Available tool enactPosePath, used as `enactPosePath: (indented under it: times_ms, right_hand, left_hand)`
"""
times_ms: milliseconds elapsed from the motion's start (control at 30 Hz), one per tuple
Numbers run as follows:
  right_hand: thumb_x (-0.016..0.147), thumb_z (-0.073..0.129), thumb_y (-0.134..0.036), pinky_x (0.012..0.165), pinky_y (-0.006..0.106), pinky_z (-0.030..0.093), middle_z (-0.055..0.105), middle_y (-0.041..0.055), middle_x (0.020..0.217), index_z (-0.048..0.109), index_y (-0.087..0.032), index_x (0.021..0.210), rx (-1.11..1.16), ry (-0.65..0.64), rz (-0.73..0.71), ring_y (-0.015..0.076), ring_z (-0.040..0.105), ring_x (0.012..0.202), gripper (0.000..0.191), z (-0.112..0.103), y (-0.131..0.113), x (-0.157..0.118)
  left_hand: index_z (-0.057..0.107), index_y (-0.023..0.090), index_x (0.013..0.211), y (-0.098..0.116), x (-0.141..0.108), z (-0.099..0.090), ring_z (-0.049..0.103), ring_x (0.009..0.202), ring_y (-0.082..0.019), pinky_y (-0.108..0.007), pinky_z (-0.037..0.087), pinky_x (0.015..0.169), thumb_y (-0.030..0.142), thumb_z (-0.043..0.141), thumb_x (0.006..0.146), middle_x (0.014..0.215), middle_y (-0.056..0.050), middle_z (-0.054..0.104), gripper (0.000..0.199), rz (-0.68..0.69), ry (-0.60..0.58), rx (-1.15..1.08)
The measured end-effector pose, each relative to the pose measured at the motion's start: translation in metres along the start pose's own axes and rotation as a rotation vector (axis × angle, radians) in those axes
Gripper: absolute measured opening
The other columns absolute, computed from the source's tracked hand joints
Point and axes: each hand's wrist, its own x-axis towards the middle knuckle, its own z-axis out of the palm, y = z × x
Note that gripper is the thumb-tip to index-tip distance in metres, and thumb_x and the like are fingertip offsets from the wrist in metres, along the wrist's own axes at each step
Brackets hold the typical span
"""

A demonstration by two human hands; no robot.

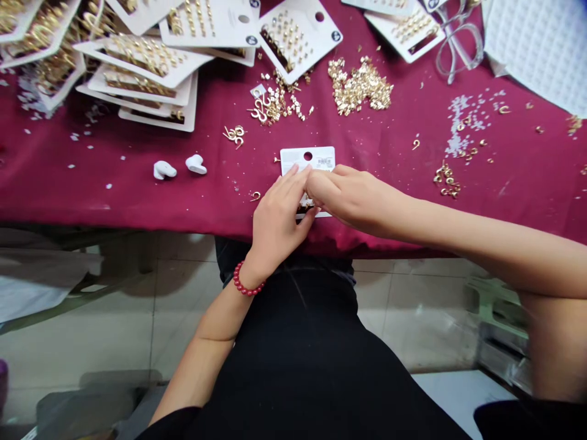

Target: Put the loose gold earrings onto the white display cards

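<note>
A white earring card (288,157) lies on the maroon cloth near the table's front edge, its barcode and hanging hole turned up. My left hand (277,217), with a red bead bracelet (244,287) at the wrist, grips the card's left side, thumb low and fingers across it. Curled over the card's right half, my right hand (351,198) has its fingertips pinched together close to my left fingertips. Whatever the right fingers hold is hidden. Small gold pieces (308,200) show between the hands. A gold stud (277,160) is by the card's left edge.
Piles of gold earring backs (362,85) and mixed gold earrings (275,105) lie beyond the card. Filled earring cards (151,61) are stacked at back left. Two white earbuds (196,164) sit left; clear glasses (458,52) and white bits (458,122) lie right.
</note>
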Motion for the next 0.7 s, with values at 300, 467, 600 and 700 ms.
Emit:
enactPosePath:
  times_ms: [300,467,600,700]
  right_hand:
    - [0.095,0.042,-0.023,0.08,0.036,0.041,0.055,0.0043,0.086,0.045,-0.014,0.104,0.039,0.055,0.066,0.017,0.05,0.085,0.013,0.007,0.018,-0.008]
    - [0.096,0.04,-0.022,0.081,0.036,0.043,0.055,0.0052,0.085,0.044,-0.013,0.106,0.075,0.073,0.021,0.0178,0.05,0.087,0.014,0.01,0.017,-0.006]
    - [0.095,0.037,-0.018,0.079,0.036,0.046,0.056,0.0054,0.083,0.042,-0.014,0.1,0.077,0.039,0.042,0.0168,0.049,0.081,0.008,0.01,0.015,0.0]
    - [0.094,0.038,-0.016,0.078,0.035,0.046,0.055,0.005,0.083,0.042,-0.014,0.101,0.076,0.029,0.039,0.0163,0.049,0.081,0.008,0.007,0.014,0.0]
  left_hand:
    - [0.053,0.019,0.126,0.0,0.0,0.0,0.046,0.138,-0.024,-0.04,0.037,0.116,0.029,0.06,0.089,0.14,-0.008,0.057,0.039,0.041,0.002,0.036]
    - [0.053,0.02,0.126,-0.001,0.0,0.0,0.046,0.137,-0.024,-0.04,0.039,0.115,0.027,0.062,0.088,0.14,-0.008,0.057,0.04,0.029,0.014,0.054]
    - [0.052,0.02,0.127,-0.001,0.0,0.0,0.047,0.136,-0.023,-0.04,0.038,0.115,0.026,0.061,0.088,0.141,-0.007,0.056,0.04,0.027,0.009,0.043]
    - [0.052,0.02,0.127,0.0,-0.001,0.0,0.047,0.136,-0.023,-0.041,0.038,0.116,0.023,0.062,0.087,0.141,-0.007,0.057,0.042,0.029,0.007,0.041]
